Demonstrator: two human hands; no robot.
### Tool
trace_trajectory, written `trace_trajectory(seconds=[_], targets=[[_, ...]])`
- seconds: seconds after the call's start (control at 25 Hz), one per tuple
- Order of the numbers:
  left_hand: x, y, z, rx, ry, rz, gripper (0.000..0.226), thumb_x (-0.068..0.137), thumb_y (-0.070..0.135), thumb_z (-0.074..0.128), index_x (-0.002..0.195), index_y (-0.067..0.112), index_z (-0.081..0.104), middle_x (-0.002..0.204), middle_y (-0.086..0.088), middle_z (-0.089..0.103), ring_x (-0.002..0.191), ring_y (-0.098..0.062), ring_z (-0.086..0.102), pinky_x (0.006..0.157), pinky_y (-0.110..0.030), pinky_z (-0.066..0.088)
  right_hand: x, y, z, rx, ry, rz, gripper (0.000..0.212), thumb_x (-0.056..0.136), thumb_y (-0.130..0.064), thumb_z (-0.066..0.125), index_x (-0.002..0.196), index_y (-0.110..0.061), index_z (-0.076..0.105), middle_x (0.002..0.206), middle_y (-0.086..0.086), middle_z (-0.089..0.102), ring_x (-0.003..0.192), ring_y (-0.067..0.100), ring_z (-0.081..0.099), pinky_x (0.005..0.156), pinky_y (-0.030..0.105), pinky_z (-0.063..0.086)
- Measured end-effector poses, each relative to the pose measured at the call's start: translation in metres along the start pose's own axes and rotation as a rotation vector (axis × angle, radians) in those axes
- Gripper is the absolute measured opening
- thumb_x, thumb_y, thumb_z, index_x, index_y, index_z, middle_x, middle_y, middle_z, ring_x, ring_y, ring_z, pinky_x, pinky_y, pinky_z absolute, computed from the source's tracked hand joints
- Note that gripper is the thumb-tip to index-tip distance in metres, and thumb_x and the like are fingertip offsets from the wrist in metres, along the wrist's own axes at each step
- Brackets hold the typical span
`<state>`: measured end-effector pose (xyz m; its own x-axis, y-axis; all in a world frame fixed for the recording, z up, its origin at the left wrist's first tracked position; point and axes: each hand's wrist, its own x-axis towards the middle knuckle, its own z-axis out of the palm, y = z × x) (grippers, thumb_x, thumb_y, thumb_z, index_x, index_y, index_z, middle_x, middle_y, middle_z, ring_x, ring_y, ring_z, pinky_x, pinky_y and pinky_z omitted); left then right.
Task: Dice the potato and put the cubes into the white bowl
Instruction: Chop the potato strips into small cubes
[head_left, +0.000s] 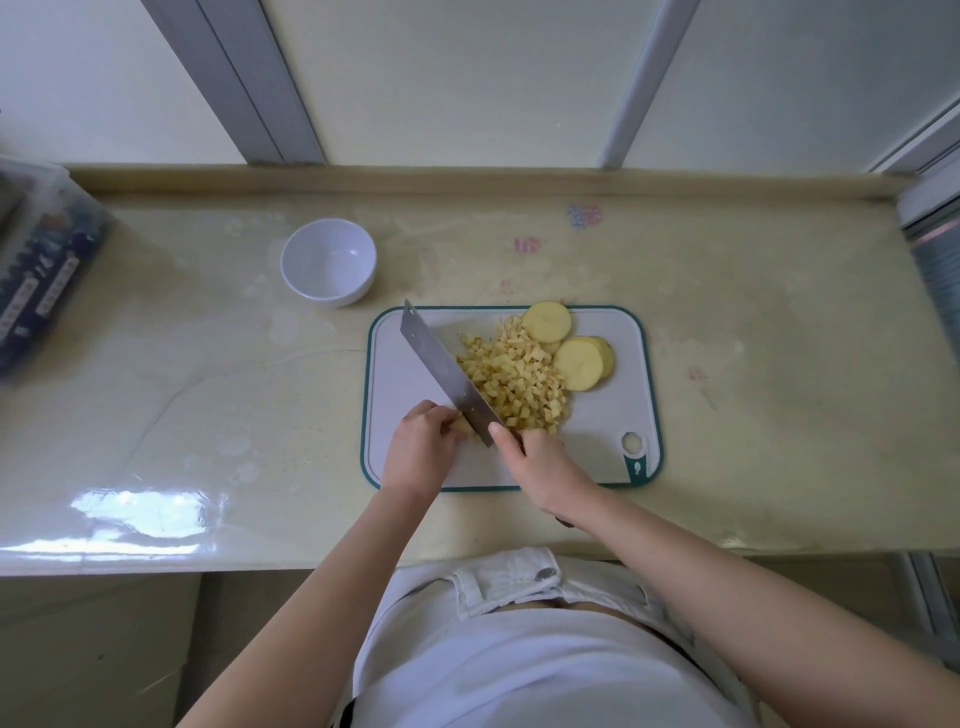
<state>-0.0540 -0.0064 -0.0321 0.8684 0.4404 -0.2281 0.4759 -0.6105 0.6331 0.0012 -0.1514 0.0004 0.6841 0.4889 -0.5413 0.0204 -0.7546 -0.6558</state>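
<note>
While I watch from the head camera, the right hand (540, 467) is wrapped round the handle of a broad steel cleaver (447, 374), one fingertip against the blade's heel. The blade angles away to the left over a white plastic cutting board with a teal rim (405, 364). My left hand (421, 447) is curled, fingertips pinching a small pale potato piece (462, 425) just beside the blade. To the right of the blade lies a heap of pale yellow potato cubes (514, 379). Round uncut potato slices (579, 364) lie touching its far right edge. A small white round bowl (328, 260) stands on the cream countertop (208, 364), apart from the board, beyond its far left corner. A clear plastic box (41, 249) sits at the counter's left end.
</note>
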Motion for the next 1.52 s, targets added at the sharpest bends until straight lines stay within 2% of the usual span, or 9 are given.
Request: trace_trajectory(seconds=[0.12, 0.32, 0.56, 0.68, 0.84, 1.0, 1.52], targets=[[0.001, 0.0, 0.001, 0.0, 0.0, -0.026, 0.022, 0.083, 0.007, 0.066, 0.105, 0.003, 0.07, 0.101, -0.01, 0.064, 0.088, -0.028, 0.061, 0.082, -0.031, 0.048, 0.003, 0.0, -0.003, -0.028, -0.008, -0.039, 0.054, 0.1, -0.047, 0.036, 0.058, -0.012, 0.039, 0.054, 0.002, 0.043, 0.054, 0.02, 0.045, 0.059, 0.035, 0.04], [-0.001, -0.002, 0.003, -0.016, 0.032, -0.012, 0.02, 0.081, 0.009, 0.069, 0.1, 0.002, 0.071, 0.097, -0.01, 0.064, 0.084, -0.027, 0.06, 0.078, -0.031, 0.049, 0.004, -0.007, -0.008, 0.042, 0.021, -0.005, 0.056, 0.101, -0.044, 0.038, 0.053, -0.015, 0.032, 0.05, 0.0, 0.037, 0.047, 0.016, 0.036, 0.052, 0.029, 0.029], [0.001, 0.003, 0.007, -0.046, 0.073, -0.047, 0.022, 0.082, 0.011, 0.069, 0.103, 0.003, 0.07, 0.098, -0.009, 0.064, 0.087, -0.023, 0.059, 0.073, -0.016, 0.036, -0.001, -0.004, -0.011, 0.128, 0.023, 0.001, 0.052, 0.1, -0.043, 0.039, 0.056, -0.016, 0.031, 0.05, 0.0, 0.035, 0.046, 0.016, 0.034, 0.056, 0.029, 0.031], [0.001, 0.002, 0.004, -0.098, 0.069, -0.026, 0.025, 0.081, 0.011, 0.071, 0.105, 0.003, 0.07, 0.095, -0.009, 0.064, 0.079, -0.017, 0.056, 0.073, -0.01, 0.035, -0.004, 0.0, -0.012, 0.142, 0.018, -0.02, 0.05, 0.099, -0.045, 0.039, 0.06, -0.015, 0.033, 0.051, 0.001, 0.033, 0.047, 0.016, 0.032, 0.056, 0.032, 0.03], [0.001, 0.001, 0.0, -0.166, 0.065, -0.075, 0.026, 0.083, 0.011, 0.069, 0.108, 0.003, 0.068, 0.093, -0.007, 0.064, 0.081, -0.014, 0.056, 0.078, -0.016, 0.041, -0.01, 0.002, -0.013, 0.093, -0.021, -0.005, 0.052, 0.098, -0.049, 0.037, 0.06, -0.013, 0.038, 0.055, 0.004, 0.038, 0.051, 0.019, 0.037, 0.057, 0.033, 0.033], [0.001, 0.002, 0.004, -0.193, 0.103, -0.122, 0.007, 0.085, 0.005, 0.064, 0.09, 0.005, 0.069, 0.087, -0.002, 0.063, 0.078, -0.014, 0.056, 0.07, -0.008, 0.034, -0.018, -0.003, -0.013, 0.036, -0.045, -0.021, 0.051, 0.1, -0.046, 0.037, 0.065, -0.009, 0.044, 0.059, 0.007, 0.042, 0.054, 0.02, 0.042, 0.056, 0.031, 0.033], [0.007, 0.001, 0.007, -0.186, 0.096, -0.142, 0.006, 0.081, 0.0, 0.066, 0.082, 0.003, 0.07, 0.083, -0.002, 0.057, 0.073, -0.014, 0.053, 0.067, -0.01, 0.033, -0.021, -0.004, -0.003, -0.019, -0.011, 0.004, 0.053, 0.1, -0.044, 0.036, 0.057, -0.013, 0.037, 0.053, 0.002, 0.04, 0.051, 0.017, 0.041, 0.053, 0.03, 0.033]])
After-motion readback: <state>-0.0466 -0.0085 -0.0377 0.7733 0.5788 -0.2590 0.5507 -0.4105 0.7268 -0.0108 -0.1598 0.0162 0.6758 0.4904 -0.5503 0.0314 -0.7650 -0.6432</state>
